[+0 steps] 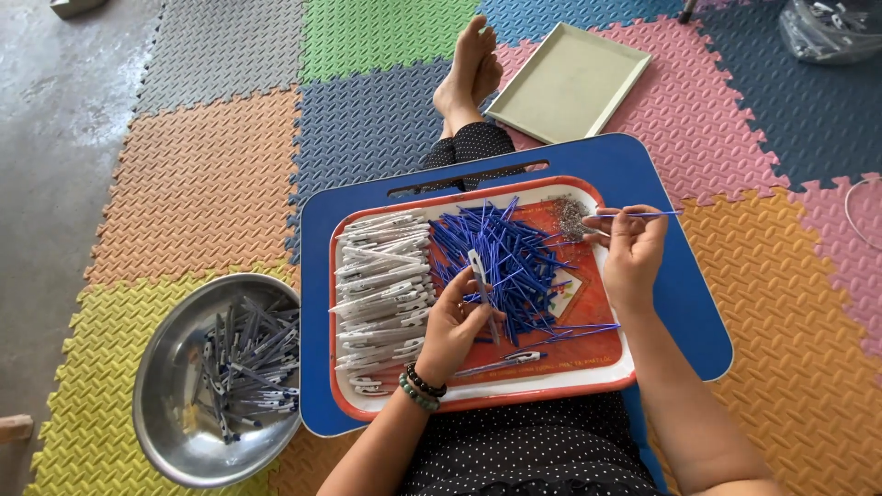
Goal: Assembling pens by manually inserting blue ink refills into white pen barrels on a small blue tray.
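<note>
While the left hand (pixel 457 317) closes its fingers around a white pen barrel (pixel 480 276) over the red tray (pixel 588 354), the right hand (pixel 632 248) pinches a thin blue refill (pixel 643 214) above the tray's far corner. The refill seems light and bendable, so holding near its middle looks safest.

Your two arms are bare, with no sleeves on them. Your left hand (pixel 457 323) has two bead bands on the wrist: one of dark beads and one of pale green beads. Your right hand (pixel 632 250) has nothing on its wrist. You wear black clothes with tiny white dots on your lap and your leg. Your foot has no shoe or sock.
</note>
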